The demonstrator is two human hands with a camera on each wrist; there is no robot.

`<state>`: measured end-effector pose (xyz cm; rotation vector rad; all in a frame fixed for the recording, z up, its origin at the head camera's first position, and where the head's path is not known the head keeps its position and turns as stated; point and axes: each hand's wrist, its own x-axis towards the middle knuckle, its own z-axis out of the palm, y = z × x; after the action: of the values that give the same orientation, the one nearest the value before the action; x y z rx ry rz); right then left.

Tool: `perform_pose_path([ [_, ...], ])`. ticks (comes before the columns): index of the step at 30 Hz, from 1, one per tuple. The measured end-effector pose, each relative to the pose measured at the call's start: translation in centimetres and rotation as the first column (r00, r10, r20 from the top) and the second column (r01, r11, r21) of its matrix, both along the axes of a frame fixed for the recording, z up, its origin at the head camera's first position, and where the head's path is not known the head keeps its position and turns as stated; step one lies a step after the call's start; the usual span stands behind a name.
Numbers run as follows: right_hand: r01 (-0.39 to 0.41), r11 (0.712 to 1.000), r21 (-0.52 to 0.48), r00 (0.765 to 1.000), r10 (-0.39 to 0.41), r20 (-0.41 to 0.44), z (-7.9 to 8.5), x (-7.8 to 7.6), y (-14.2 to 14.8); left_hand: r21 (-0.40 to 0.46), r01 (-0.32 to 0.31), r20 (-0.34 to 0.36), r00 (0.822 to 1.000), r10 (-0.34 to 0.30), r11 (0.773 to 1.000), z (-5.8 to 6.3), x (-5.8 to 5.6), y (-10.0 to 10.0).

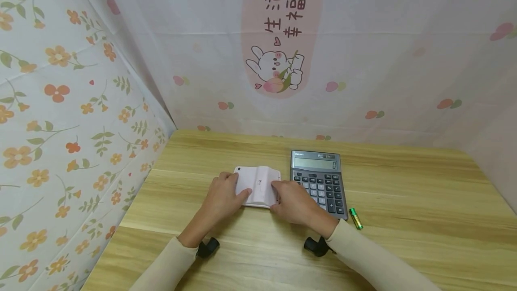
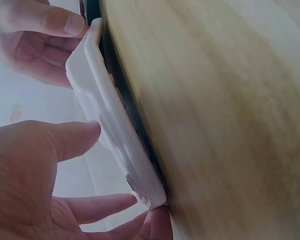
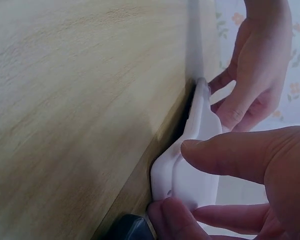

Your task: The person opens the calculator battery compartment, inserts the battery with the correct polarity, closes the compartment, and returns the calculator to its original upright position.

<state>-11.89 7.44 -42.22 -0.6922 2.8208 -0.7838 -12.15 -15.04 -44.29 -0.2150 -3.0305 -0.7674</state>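
A small white calculator [image 1: 247, 180] lies back side up on the table, a raised ridge running across its back. Low key-like bumps show along its underside in the left wrist view. My left hand [image 1: 222, 197] grips its left end, thumb on the back and fingers at the edge. The right hand [image 1: 294, 202] holds the opposite end, with the thumb [image 3: 225, 154] over the ridge side and fingertips [image 3: 177, 217] at the edge. In the left wrist view the calculator's body [image 2: 107, 107] tilts slightly off the wood. Its front face is hidden.
A larger grey calculator [image 1: 316, 164] lies face up just right of the right hand, its display reading 0. Beside its lower right corner is a green battery [image 1: 356, 218]. The wooden table [image 1: 412, 201] meets a patterned cloth [image 1: 355, 57] at the back and left.
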Motion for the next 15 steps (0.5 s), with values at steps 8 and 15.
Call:
perform_pose_path([
  [8,0.008,1.000,-0.017,1.000,-0.007,0.023,0.02,0.01,0.45,0.013,0.030,-0.016,0.999,-0.030,0.999,0.16,-0.35,-0.30],
  [15,0.032,0.999,-0.033,0.999,-0.032,0.019,0.25,0.06,0.92,0.000,0.087,-0.047,0.995,-0.087,0.996,0.34,-0.63,-0.32],
])
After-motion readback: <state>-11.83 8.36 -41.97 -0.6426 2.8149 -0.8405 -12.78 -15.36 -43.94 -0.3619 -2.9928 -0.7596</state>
